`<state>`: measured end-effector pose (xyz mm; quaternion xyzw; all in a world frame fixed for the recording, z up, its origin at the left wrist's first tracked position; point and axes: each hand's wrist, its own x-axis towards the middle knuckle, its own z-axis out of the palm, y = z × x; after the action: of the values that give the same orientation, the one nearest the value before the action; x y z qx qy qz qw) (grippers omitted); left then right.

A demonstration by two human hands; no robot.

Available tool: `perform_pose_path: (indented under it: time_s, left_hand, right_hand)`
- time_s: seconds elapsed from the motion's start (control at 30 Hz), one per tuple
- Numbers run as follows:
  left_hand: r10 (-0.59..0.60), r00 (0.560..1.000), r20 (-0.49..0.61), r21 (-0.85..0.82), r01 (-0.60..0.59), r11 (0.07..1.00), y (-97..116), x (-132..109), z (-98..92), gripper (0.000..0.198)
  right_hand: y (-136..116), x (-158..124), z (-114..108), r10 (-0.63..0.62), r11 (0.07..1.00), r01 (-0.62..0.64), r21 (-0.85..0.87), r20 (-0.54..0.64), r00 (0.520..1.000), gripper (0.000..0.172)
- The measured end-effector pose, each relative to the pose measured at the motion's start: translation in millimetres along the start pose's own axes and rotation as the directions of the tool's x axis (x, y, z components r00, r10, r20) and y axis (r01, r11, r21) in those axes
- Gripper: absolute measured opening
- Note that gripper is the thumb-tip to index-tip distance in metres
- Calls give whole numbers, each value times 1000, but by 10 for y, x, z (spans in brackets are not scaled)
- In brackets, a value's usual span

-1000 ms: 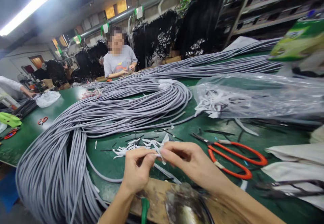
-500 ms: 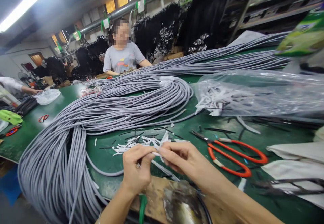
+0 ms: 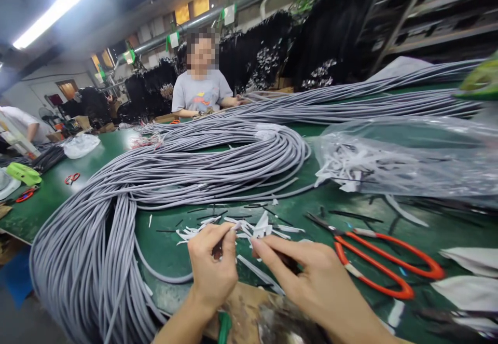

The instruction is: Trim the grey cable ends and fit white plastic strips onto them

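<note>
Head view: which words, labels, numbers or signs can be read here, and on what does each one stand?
None can be read.
Print on the co-worker's grey shirt: too blurred.
White hanging tags: no text legible.
Green package at the right edge: too blurred.

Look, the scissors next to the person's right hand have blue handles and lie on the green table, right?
Not quite. The head view shows the scissors have orange-red handles, not blue. The rest holds: they lie on the green table, beside the right hand.
</note>
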<state>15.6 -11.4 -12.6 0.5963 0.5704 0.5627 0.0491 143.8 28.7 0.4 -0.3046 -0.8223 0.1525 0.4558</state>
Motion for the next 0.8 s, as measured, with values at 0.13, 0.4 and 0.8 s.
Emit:
perform_pose_path:
  time_s: [0.13, 0.4, 0.8]
  left_hand:
    - [-1, 1000, 9, -2, 1, 1000, 3, 1, 0, 22]
    - [9, 1000, 25, 12, -10, 1000, 41, -8, 9, 21]
    - [34, 999, -10, 14, -34, 999, 47, -5, 14, 19]
  right_hand:
    - [-17, -5, -9, 6, 1000, -6, -3, -14, 1000, 44]
    - [23, -39, 50, 56, 998, -56, 16, 52, 997, 44]
    - [30, -51, 21, 88, 996, -88, -2, 30, 996, 46]
